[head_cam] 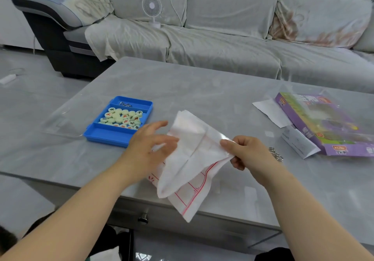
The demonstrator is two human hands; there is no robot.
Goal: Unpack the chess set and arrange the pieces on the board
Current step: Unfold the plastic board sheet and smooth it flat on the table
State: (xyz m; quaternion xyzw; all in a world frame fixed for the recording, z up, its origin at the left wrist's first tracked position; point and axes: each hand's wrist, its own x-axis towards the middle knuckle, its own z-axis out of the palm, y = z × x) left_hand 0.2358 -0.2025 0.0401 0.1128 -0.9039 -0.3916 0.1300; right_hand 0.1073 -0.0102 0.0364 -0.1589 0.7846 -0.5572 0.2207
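I'm at the unfolding step. My right hand (248, 153) pinches the folded paper board (192, 159) over the bench (202, 90) at six o'clock, and my left hand (149, 144) lies open against it. The pieces (123, 118) sit in the tray (109, 135) at ten o'clock. Next, I'd spread it flat.

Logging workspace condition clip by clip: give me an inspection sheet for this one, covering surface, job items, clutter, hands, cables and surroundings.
Surface: grey table, glossy, marbled.
Job's things: paper board, still folded, red lines showing, held over the table's near edge; blue tray with round pieces heaped in its middle compartment.
Clutter: purple box, leaflets and metal rings at right; clear lid left of the tray.
Hands: left hand touches the board, fingers fairly straight; right hand pinches its edge.
Cables: white cable by the fan.
Surroundings: covered sofa behind the table.
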